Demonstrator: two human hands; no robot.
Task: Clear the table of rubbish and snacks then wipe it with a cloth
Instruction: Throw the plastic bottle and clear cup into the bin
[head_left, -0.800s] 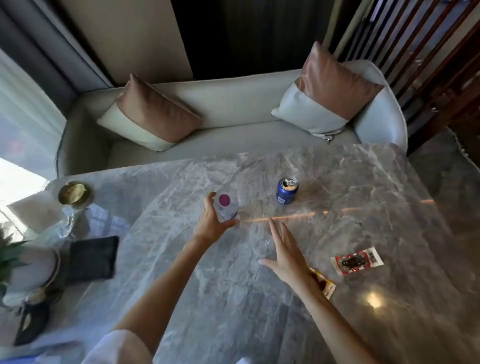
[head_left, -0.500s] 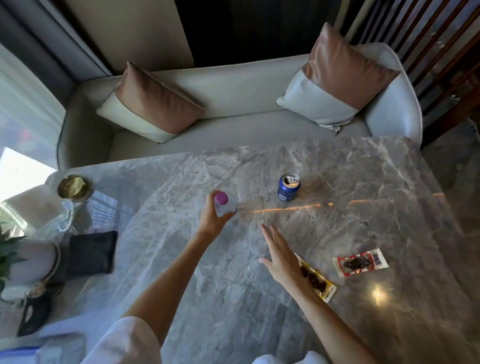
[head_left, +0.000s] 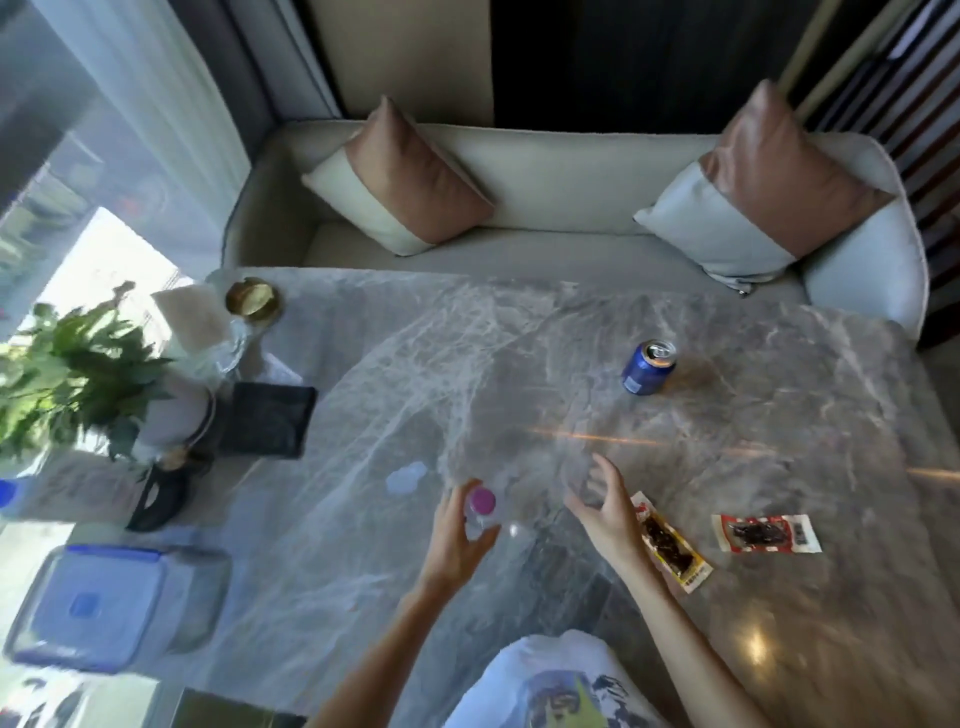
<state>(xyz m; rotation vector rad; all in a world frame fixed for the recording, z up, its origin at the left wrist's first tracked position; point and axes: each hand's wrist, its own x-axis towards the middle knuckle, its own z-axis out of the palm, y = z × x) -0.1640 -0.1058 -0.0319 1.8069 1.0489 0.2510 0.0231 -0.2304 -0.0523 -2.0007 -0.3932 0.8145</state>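
Note:
My left hand (head_left: 457, 540) grips a small clear bottle with a pink cap (head_left: 481, 506) just above the marble table (head_left: 810, 415). Right of it, my right hand (head_left: 605, 512) hovers with fingers spread and bent; I cannot make out anything between them. A yellow-and-red snack packet (head_left: 672, 551) lies partly under my right wrist. Further right lies a red-and-white snack packet (head_left: 766, 532). A blue drink can (head_left: 649, 368) stands upright at the far middle. A small pale scrap (head_left: 406, 478) lies left of the bottle.
At the table's left end stand a potted plant (head_left: 67, 374), a black wallet (head_left: 267, 418), a gold dish (head_left: 253, 301) and a blue-lidded clear box (head_left: 104, 608). A sofa (head_left: 545, 171) with two cushions runs along the far edge.
My left hand has pulled the pink-capped bottle back toward me, away from the can. My right hand's fingers have gone from straight to bent. The view has swung left.

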